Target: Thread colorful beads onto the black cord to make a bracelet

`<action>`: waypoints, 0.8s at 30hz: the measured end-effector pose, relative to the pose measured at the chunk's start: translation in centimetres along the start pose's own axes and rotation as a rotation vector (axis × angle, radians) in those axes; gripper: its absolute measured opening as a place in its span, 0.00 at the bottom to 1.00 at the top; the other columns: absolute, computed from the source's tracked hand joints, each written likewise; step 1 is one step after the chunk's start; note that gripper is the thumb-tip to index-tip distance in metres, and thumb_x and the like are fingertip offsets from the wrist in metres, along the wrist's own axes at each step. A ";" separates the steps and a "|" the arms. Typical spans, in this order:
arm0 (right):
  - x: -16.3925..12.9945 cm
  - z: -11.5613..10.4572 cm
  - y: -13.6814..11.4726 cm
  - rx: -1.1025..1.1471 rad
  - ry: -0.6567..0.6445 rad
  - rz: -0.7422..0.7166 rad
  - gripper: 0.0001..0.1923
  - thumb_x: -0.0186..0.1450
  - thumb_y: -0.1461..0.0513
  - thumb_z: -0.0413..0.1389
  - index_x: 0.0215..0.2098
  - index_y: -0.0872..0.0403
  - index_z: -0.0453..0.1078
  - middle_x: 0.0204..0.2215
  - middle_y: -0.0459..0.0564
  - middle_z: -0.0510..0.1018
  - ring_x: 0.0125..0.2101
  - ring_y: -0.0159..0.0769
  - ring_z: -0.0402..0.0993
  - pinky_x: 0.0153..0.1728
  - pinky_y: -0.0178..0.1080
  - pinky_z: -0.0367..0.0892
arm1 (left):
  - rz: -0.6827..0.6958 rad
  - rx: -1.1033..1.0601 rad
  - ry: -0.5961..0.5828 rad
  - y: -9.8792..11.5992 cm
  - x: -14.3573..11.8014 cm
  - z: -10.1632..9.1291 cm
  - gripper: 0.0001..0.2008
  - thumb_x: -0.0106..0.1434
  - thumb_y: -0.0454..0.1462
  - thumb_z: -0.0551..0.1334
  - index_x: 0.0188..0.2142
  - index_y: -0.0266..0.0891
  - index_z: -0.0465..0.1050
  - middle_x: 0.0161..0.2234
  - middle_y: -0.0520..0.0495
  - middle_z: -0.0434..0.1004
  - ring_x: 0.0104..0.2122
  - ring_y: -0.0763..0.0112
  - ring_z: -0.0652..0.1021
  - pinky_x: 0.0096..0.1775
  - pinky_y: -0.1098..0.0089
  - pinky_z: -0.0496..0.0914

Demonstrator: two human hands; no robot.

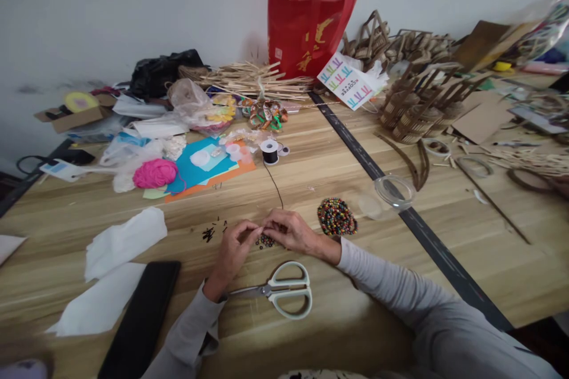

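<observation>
My left hand and my right hand meet fingertip to fingertip over the wooden table, pinching a thin black thread that runs back to a black spool. A short string of small coloured beads lies under the fingers. A round pile of coloured beads sits just right of my right hand. Pale green scissors lie shut in front of my wrists. A few dark loose beads are scattered to the left.
White tissue sheets and a black flat case lie at front left. Pink yarn, coloured paper, a red bag, sticks, a clear lid and woven cardboard baskets crowd the back and right.
</observation>
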State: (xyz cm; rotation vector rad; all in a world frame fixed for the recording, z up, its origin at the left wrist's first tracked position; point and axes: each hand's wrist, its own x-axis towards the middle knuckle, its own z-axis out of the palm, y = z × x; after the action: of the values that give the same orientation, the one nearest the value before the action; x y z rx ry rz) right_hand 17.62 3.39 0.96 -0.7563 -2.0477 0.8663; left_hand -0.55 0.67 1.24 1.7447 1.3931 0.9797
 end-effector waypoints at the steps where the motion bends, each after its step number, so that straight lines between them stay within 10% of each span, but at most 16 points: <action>1: 0.0 0.0 0.0 -0.009 0.004 -0.020 0.06 0.65 0.62 0.53 0.36 0.57 0.70 0.27 0.48 0.71 0.26 0.29 0.66 0.28 0.30 0.62 | -0.001 -0.008 -0.007 -0.1 0.0 0.0 0.09 0.59 0.40 0.61 0.26 0.38 0.72 0.25 0.51 0.74 0.28 0.69 0.74 0.33 0.72 0.67; 24: 0.1 -0.3 0.9 -0.012 -0.084 -0.067 0.08 0.66 0.62 0.52 0.34 0.57 0.70 0.28 0.49 0.73 0.28 0.31 0.68 0.31 0.31 0.63 | 0.000 -0.008 -0.027 -0.1 -0.3 0.0 0.08 0.59 0.39 0.61 0.26 0.38 0.72 0.24 0.50 0.74 0.26 0.69 0.73 0.30 0.72 0.66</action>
State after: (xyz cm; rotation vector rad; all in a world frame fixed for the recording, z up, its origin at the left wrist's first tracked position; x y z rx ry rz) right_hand 17.97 4.14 0.41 -0.6636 -2.1421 0.8611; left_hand -0.66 0.39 1.17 1.7457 1.3705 0.9568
